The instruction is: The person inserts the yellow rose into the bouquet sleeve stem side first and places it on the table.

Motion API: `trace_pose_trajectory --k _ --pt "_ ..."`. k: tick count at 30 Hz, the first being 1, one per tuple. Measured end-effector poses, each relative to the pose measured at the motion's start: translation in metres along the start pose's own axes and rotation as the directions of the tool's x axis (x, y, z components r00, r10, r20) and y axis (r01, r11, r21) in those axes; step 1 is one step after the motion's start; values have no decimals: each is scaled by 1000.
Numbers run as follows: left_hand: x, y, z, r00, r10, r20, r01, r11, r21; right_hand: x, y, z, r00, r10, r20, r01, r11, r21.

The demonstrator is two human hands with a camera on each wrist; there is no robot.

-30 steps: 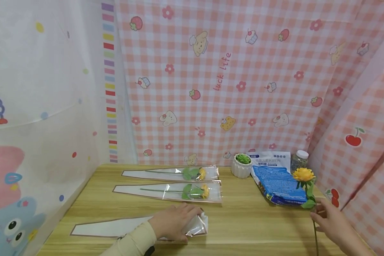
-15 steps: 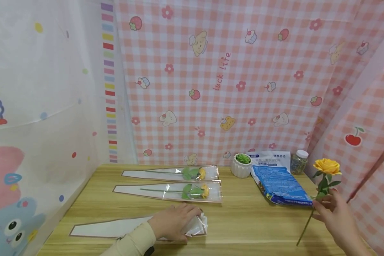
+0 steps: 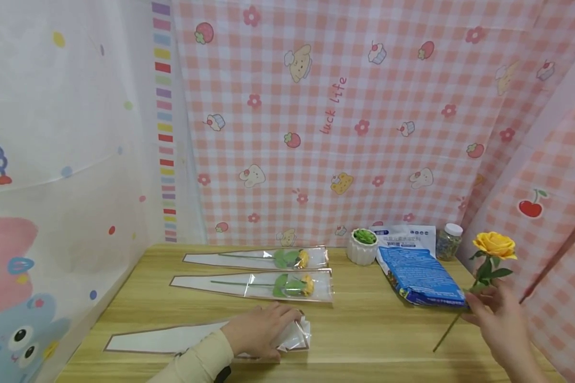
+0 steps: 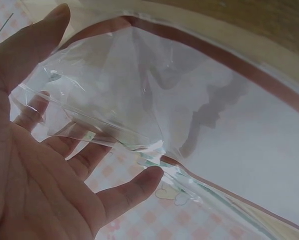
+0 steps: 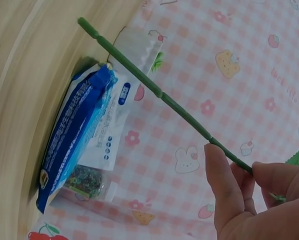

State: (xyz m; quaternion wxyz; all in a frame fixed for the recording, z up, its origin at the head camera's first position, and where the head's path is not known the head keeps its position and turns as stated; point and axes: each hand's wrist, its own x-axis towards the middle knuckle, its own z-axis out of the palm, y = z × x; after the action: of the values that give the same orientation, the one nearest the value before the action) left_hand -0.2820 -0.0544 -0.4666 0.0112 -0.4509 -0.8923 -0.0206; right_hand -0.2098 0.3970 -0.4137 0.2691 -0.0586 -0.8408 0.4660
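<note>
My right hand (image 3: 500,322) pinches the green stem (image 5: 184,114) of a yellow rose (image 3: 495,245) between thumb and fingers. The bloom points up, and the stem's bare end slants down to the left over the table. On the near left, my left hand (image 3: 263,330) rests across the wide end of a flower sleeve (image 3: 158,339), white with a brown border and a clear front. In the left wrist view its fingers are spread along the crinkled clear film (image 4: 104,85). Beyond it lie two more sleeves, the nearer sleeve (image 3: 256,293) and the farther sleeve (image 3: 249,260), each holding a yellow rose.
At the back right stand a white pot with a green succulent (image 3: 362,249), a white pouch (image 3: 412,234) and a lidded jar (image 3: 449,242). A blue packet (image 3: 421,276) lies in front of them. Patterned cloths (image 3: 354,159) hang around the wooden table (image 3: 364,340).
The rose has moved right and slightly up, and its lower stem has swung to the left. My left hand stays on the near sleeve.
</note>
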Motion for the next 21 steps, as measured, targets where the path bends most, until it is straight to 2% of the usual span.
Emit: trace_pose_trajectory --k 7,12,16,21 --pt "0 0 -2 1000 -5 14 5 1000 -5 1 -4 13 1000 -23 -6 24 992 121" --pt "0 0 -4 1000 -7 13 7 1000 -5 1 -11 24 999 -40 -16 41 993 111" --pt "-1 0 -4 1000 -10 13 11 1000 -9 1 -15 33 998 -60 -31 64 984 169" --pt "0 1 -4 1000 -3 11 3 1000 -4 -3 -16 46 995 -96 -39 102 981 165"
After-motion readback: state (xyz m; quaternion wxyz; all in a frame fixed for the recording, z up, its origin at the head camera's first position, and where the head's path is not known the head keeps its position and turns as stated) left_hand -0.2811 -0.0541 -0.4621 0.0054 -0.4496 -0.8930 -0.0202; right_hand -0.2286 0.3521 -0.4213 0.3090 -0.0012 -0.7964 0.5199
